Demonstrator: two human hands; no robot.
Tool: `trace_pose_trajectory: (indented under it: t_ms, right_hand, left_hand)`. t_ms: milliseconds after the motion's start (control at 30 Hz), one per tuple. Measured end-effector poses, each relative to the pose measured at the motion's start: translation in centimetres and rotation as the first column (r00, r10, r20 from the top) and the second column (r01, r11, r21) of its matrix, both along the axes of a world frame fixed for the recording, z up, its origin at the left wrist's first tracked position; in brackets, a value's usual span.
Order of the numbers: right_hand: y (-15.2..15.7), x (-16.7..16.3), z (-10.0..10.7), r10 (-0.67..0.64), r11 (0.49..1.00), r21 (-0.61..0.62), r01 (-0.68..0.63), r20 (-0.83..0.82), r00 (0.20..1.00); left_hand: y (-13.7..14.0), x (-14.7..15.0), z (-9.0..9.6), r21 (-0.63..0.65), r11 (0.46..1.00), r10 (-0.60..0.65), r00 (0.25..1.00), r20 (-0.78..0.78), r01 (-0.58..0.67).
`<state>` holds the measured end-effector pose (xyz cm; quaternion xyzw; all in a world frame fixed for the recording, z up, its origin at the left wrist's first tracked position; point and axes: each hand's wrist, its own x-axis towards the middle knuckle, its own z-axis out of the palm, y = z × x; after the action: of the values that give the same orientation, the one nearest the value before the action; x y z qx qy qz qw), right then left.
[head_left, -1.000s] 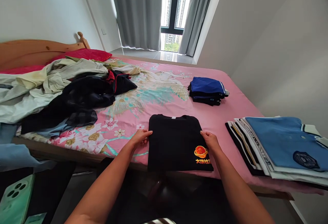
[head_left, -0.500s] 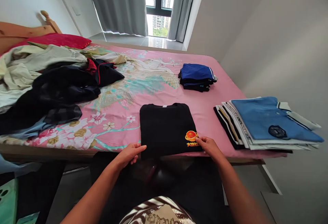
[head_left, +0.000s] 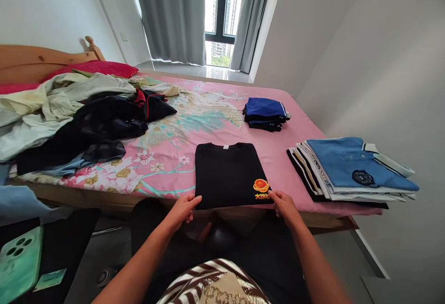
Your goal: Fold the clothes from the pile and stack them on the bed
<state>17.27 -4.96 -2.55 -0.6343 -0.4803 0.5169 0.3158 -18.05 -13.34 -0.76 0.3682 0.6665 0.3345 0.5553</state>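
A black T-shirt [head_left: 225,174] lies folded into a neat rectangle at the front edge of the bed, its collar facing away from me. An orange and yellow print shows at its lower right corner. My left hand [head_left: 184,209] pinches the near left corner between thumb and fingers. At the near right corner, my right hand [head_left: 283,204] grips the cloth just beside the print. To the right sits a stack of folded shirts with a light blue polo shirt [head_left: 340,160] on top. Farther back is a smaller folded pile topped by a blue garment [head_left: 266,107].
Loose clothes [head_left: 104,118] are heaped on the bed's left side, before a red pillow [head_left: 100,68]. A green phone [head_left: 21,257] and a card [head_left: 50,280] lie on a black surface at lower left. The pink floral bedsheet [head_left: 205,146] covers the bed.
The camera view has shifted slightly left and up. My right hand has moved from over the print to the T-shirt's near right corner; my left hand keeps its corner.
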Motion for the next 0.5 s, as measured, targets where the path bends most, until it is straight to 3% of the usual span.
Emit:
trace_pose_trajectory:
  t_ms: [133,367,500]
  right_hand:
    - [-0.4,-0.4,-0.7,-0.027,0.997,-0.068,0.024,-0.039,0.999]
    - [-0.7,-0.3,-0.8,-0.079,0.996,-0.039,0.077,-0.071,0.994]
    - [-0.6,-0.1,-1.2,-0.039,0.998,-0.057,0.038,-0.025,0.999]
  left_hand:
    - [-0.6,0.0,-1.3,-0.032,0.999,0.035,0.999,0.03,-0.034]
    - [-0.9,0.5,-1.9,0.058,0.996,0.065,0.998,-0.01,-0.064]
    - [-1.4,0.0,-2.6,0.0,0.999,0.032,0.999,0.004,-0.032]
